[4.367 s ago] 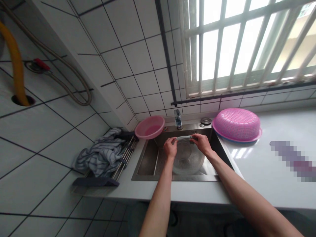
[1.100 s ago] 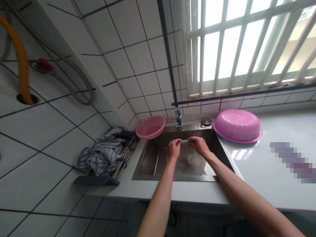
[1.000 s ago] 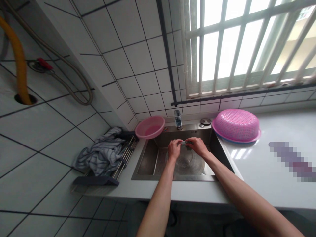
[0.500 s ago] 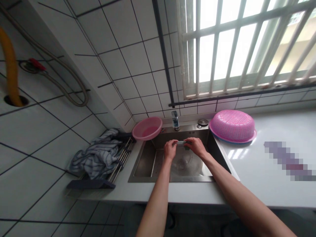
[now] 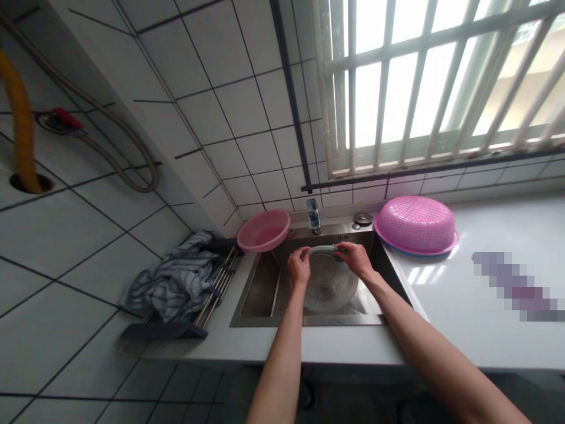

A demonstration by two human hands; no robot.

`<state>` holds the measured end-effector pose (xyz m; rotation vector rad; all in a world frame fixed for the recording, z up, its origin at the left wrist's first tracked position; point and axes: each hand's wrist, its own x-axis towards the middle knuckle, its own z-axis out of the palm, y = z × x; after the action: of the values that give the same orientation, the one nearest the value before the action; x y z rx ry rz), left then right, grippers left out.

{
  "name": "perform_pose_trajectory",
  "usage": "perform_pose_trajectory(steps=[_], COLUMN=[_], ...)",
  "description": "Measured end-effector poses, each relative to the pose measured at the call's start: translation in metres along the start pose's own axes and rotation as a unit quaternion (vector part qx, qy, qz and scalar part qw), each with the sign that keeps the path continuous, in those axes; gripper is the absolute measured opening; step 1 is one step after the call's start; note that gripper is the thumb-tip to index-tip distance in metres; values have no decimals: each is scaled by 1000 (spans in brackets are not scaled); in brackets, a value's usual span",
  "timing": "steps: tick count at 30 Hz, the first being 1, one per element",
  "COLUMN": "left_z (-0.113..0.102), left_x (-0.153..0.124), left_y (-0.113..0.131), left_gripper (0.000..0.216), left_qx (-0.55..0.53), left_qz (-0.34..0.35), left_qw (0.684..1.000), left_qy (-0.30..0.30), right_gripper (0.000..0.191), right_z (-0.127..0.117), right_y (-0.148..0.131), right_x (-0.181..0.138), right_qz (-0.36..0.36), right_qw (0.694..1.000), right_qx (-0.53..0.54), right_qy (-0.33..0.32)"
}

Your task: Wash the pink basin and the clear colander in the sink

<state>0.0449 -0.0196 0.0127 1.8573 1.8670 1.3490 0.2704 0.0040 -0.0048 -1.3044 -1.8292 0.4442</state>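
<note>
Over the steel sink (image 5: 260, 321), both of my hands grip the far rim of a clear round dish (image 5: 330, 288) with a pale grey-green edge. My left hand (image 5: 300, 268) pinches the rim at its left, fingers bent around it. On the right side, my right hand (image 5: 355, 259) has its thumb and fingers closed on the same rim. See-through and ringed, the dish tilts with its near part low in the basin. Whether it touches the sink floor I cannot tell. Behind my hands stands the tap (image 5: 313, 215).
A pink basin (image 5: 263, 231) rests at the sink's back left corner. An upturned pink basket (image 5: 417, 227) stands right of the sink on the white counter (image 5: 441, 324). Left lies a striped cloth (image 5: 176, 280) on a metal rack (image 5: 216, 288). A drain cover (image 5: 362, 219) sits behind.
The dish has tilted so that its far rim shows as a wider arc. My hands have moved slightly apart, the left to the left, the right to the right.
</note>
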Motion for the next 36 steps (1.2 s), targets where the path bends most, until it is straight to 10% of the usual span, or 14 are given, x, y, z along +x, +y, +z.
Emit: perform_pose_trajectory(steps=[9, 16, 26, 36], left_z=[8, -2, 13, -1], left_x=[-9, 1, -9, 2], left_y=[12, -2, 10, -14], left_gripper=[21, 22, 21, 21], left_qx=[30, -20, 17, -13], left_qz=[73, -21, 71, -96], left_qw=[994, 999, 994, 994], left_qy=[-77, 16, -78, 46], right_gripper=[24, 19, 24, 22], right_z=[10, -3, 6, -6], right_y=[-13, 0, -18, 6], right_x=[-2, 2, -2, 1], right_qz=[-52, 1, -55, 1], right_qw=[994, 999, 990, 997], right_qx=[-90, -50, -120, -43], right_qy=[-39, 17, -47, 66])
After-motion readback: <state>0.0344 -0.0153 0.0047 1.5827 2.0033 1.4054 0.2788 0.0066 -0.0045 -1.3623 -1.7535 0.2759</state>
